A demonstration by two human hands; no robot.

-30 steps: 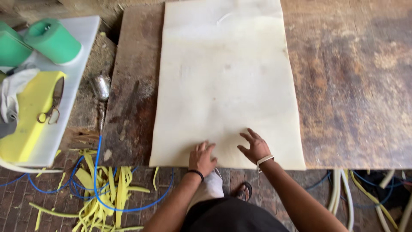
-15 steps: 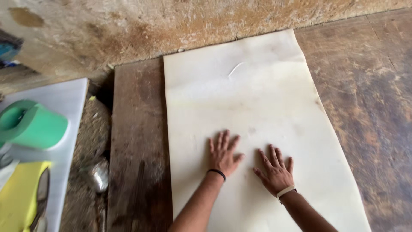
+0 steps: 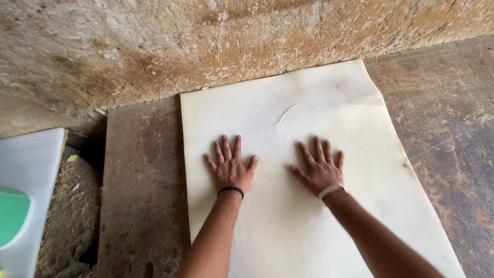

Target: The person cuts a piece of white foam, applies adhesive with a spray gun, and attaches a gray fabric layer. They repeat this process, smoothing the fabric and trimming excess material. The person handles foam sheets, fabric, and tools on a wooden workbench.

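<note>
A large cream sheet (image 3: 319, 108) lies flat on a dark worn wooden table (image 3: 144, 185), its far edge close to a rough wall. My left hand (image 3: 230, 166) rests palm down on the sheet with fingers spread; a black band circles the wrist. To its right, my right hand (image 3: 319, 167) also lies flat on the sheet, fingers apart, with a pale band at the wrist. Neither hand holds anything. A thin curved scrap (image 3: 286, 114) sits on the sheet just beyond the hands.
The rough stained wall (image 3: 206, 46) rises behind the table. At the far left stands a white board (image 3: 31, 170) with a green object (image 3: 11, 216) on it, and sawdust-covered ground (image 3: 72, 211) lies between it and the table.
Both hands have slid away from me up the sheet, from its near edge to its middle, flattening out. The view has tilted up toward the wall.
</note>
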